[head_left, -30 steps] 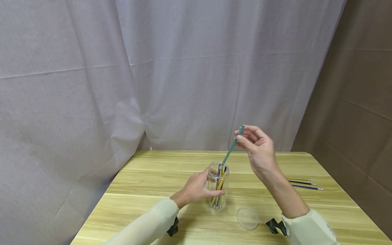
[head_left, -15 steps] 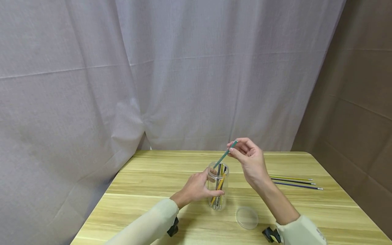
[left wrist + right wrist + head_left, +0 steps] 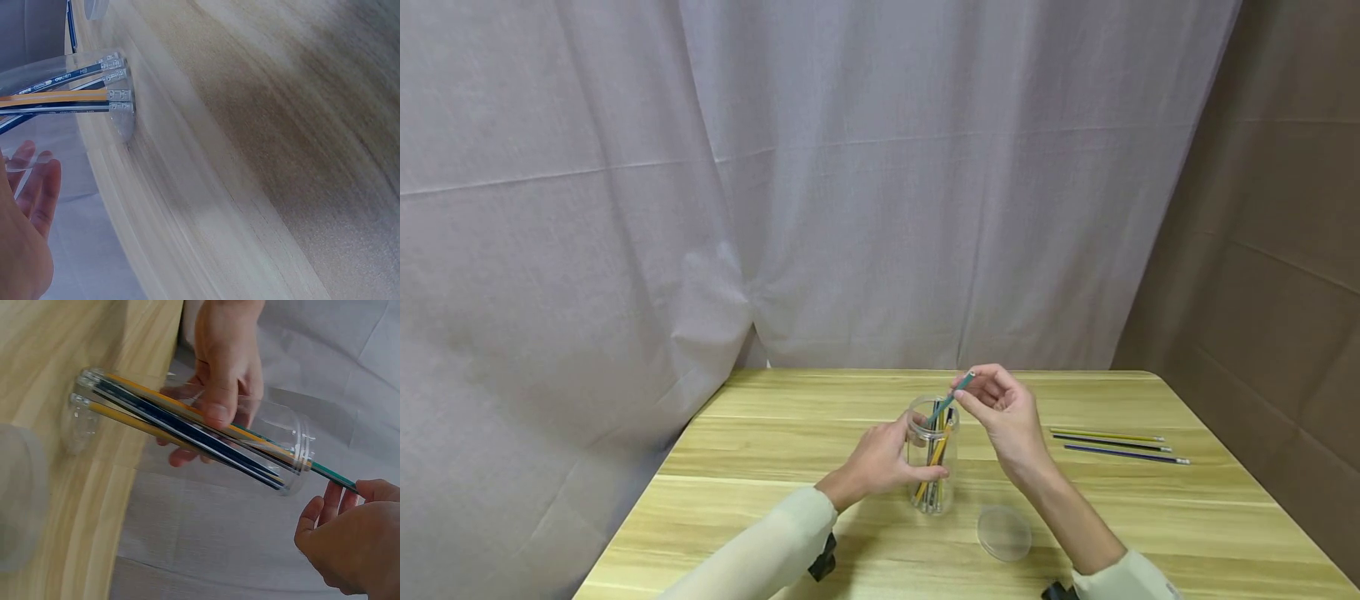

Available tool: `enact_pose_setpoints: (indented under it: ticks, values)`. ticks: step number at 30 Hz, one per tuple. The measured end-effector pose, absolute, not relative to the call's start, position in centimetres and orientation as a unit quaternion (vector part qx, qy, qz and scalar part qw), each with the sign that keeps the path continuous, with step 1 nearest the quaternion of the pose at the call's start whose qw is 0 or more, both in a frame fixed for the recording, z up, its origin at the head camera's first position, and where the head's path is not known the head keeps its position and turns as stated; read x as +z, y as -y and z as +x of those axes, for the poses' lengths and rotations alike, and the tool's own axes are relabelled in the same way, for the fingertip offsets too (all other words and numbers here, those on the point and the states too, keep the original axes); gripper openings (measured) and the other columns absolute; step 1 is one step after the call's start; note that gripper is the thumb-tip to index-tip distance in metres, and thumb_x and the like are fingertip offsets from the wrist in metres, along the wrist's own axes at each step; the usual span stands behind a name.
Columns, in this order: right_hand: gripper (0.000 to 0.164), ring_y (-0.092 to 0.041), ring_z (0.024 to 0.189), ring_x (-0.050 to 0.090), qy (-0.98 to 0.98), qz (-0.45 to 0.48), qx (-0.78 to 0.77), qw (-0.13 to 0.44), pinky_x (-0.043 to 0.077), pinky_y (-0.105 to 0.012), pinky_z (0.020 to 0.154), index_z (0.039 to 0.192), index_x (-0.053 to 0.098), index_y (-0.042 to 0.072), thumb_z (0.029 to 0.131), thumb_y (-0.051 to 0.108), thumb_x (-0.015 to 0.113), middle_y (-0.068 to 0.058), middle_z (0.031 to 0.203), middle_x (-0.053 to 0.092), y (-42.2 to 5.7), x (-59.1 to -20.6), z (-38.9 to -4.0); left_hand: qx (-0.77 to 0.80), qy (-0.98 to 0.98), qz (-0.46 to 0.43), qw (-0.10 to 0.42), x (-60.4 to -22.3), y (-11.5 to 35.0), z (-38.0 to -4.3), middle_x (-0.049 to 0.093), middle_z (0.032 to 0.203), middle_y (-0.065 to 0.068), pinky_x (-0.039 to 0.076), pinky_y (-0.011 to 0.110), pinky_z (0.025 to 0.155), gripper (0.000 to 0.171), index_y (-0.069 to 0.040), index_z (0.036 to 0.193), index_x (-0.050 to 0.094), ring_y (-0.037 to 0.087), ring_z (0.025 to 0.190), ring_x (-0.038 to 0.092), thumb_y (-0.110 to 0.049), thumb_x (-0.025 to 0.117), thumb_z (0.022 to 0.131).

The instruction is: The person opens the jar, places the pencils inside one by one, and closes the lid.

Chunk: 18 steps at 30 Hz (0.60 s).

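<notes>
A clear plastic jar (image 3: 952, 475) stands upright on the table with several pencils (image 3: 187, 434) inside, yellow, orange and dark blue. My left hand (image 3: 880, 457) grips the jar from the left, its thumb across the front and fingers round the far side, as the right wrist view shows too. Above the rim, my right hand (image 3: 1006, 417) pinches a green pencil (image 3: 951, 400) near its upper end between thumb and fingers. The pencil tilts, its lower part down inside the jar. In the left wrist view, the eraser ends of several pencils (image 3: 119, 95) rest at the jar's bottom.
To the right on the wooden table (image 3: 730, 467) lie a yellow pencil (image 3: 1105, 434), a black pencil (image 3: 1112, 442) and a blue pencil (image 3: 1123, 454), side by side. A clear round lid (image 3: 1004, 533) lies in front of the jar. A grey curtain (image 3: 865, 208) hangs behind.
My right hand has come down and left, sliding the green pencil deeper into the jar. The left hand and jar have stayed in place. More of the pencils on the table now shows.
</notes>
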State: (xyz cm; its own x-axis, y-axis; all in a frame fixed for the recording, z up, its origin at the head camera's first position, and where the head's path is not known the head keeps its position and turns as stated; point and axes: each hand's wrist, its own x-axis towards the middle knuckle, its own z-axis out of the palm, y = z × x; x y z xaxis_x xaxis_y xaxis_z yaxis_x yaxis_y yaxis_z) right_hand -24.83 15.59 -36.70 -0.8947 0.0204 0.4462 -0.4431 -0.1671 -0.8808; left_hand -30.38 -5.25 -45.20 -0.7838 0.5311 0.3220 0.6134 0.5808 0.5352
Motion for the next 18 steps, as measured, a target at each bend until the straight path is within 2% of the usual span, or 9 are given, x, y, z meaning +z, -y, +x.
enact_pose_setpoints:
  ticks: [4,8,14,18]
  values:
    - [0.029,-0.013,0.098,0.072,0.637,0.156,0.739,0.157,0.058,-0.025,0.093,0.119,0.055,-0.016,0.095,-0.012,0.071,-0.010,0.108,0.075,-15.7,-37.3,-24.6,-0.324,0.888,-0.320,0.065,-45.2,5.2,-30.4,0.076,0.113,-0.011,0.056,0.030,0.089,0.066,-0.022,0.130,0.060,0.003,0.099,0.069,-0.062,0.085,0.083]
    - [0.030,-0.013,0.098,0.073,0.637,0.143,0.742,0.153,0.058,-0.025,0.093,0.120,0.055,-0.017,0.095,-0.012,0.071,-0.006,0.106,0.076,-15.7,-37.8,-24.3,-0.323,0.889,-0.319,0.063,-45.3,5.2,-30.4,0.077,0.114,-0.008,0.056,0.031,0.090,0.066,-0.022,0.130,0.060,0.004,0.099,0.069,-0.061,0.085,0.083]
    - [0.031,-0.014,0.098,0.073,0.637,0.136,0.743,0.152,0.058,-0.026,0.095,0.121,0.054,-0.016,0.096,-0.010,0.072,-0.008,0.107,0.075,-15.8,-38.7,-24.2,-0.330,0.887,-0.317,0.057,-45.2,5.2,-30.3,0.077,0.120,-0.005,0.055,0.036,0.096,0.065,-0.022,0.131,0.059,0.006,0.103,0.070,-0.056,0.087,0.084]
    - [0.031,-0.014,0.099,0.073,0.637,0.135,0.743,0.153,0.057,-0.027,0.096,0.120,0.055,-0.016,0.096,-0.010,0.072,-0.005,0.106,0.075,-15.9,-39.1,-24.1,-0.326,0.887,-0.321,0.061,-45.3,5.2,-30.4,0.077,0.119,-0.006,0.056,0.034,0.094,0.066,-0.021,0.131,0.059,0.005,0.101,0.070,-0.059,0.086,0.084]
